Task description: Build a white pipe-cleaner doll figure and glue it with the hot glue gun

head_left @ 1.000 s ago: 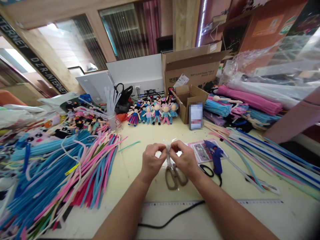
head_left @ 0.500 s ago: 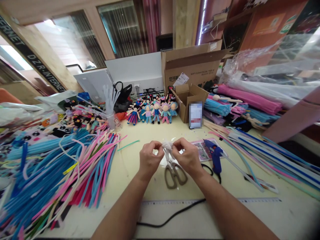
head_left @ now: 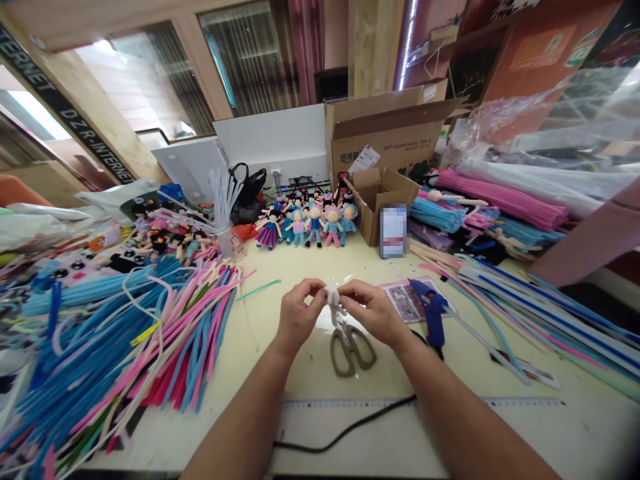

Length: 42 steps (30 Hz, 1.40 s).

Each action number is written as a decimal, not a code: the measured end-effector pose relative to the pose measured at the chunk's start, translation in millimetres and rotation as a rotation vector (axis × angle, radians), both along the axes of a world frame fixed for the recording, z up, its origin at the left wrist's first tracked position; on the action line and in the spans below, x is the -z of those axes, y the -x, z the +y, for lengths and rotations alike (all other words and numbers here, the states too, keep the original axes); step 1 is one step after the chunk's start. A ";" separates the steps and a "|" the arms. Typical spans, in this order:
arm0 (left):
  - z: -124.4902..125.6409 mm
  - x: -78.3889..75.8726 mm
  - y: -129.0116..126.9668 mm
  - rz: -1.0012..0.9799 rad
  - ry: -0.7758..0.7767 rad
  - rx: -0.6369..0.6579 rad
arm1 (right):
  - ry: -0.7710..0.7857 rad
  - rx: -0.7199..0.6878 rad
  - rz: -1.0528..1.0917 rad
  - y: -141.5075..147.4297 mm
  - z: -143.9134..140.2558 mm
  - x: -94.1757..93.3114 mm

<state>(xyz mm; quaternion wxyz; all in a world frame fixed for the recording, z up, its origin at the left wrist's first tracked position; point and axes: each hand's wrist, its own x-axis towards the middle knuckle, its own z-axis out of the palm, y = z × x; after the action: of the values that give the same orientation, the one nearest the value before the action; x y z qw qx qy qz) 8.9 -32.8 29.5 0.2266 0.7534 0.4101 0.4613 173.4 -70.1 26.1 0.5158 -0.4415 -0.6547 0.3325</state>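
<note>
The right hand [head_left: 376, 313] has straightened its fingers somewhat; it and the left hand [head_left: 299, 317] pinch the white piece [head_left: 333, 295] near the scissors [head_left: 344, 357], probably to steady it from both sides.

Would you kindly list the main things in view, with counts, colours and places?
fuzzy piece: one, white, between hands
scissors: one, brownish, below hands
glue gun: one, blue, right
printed card: one, pinkish, right
ruler: one, pale, nearside
cable: one, black, nearside
fuzzy stems: many, mixed, both sides
dolls: many, multicoloured, back
cardboard boxes: two, brown, back
phone: one, colour obscured, back
bag: one, black, back
cup: one, clear, back
left hand: one, on fuzzy piece
right hand: one, on fuzzy piece
</note>
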 end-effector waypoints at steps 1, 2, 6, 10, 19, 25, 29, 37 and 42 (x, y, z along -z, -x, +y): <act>0.1 -0.2 -0.1 -0.003 0.006 0.003 | 0.001 -0.019 0.004 0.5 -0.4 -0.4; 0.2 -0.3 -0.3 -0.006 0.012 0.007 | 0.002 -0.034 0.007 1.0 -0.6 -0.3; 0.8 1.7 -2.0 -0.051 0.077 0.040 | 0.003 -0.046 0.012 3.2 0.7 4.7; 0.1 3.4 -3.2 -0.152 0.114 0.061 | 0.031 0.040 0.085 5.8 3.3 11.5; -2.6 -0.7 -3.6 -0.032 -0.131 0.125 | 0.073 0.020 0.210 7.4 4.5 12.8; -1.6 -0.5 -2.6 -0.046 -0.103 0.147 | 0.011 0.050 0.054 4.0 3.6 12.5; -0.4 -1.0 -1.9 -0.059 -0.057 0.174 | -0.074 0.142 -0.043 0.8 3.5 6.4; -1.4 -1.7 -3.4 -0.097 -0.021 0.186 | -0.143 0.190 -0.130 -3.2 4.8 3.3; -1.6 -0.1 -3.8 -0.086 -0.017 0.185 | -0.199 0.161 -0.172 -2.8 4.6 4.5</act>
<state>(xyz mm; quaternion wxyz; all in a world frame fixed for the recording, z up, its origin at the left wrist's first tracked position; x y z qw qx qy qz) 12.6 -34.4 29.7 0.2792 0.7696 0.3247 0.4737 176.2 -65.5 21.6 0.5239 -0.4660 -0.6887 0.1846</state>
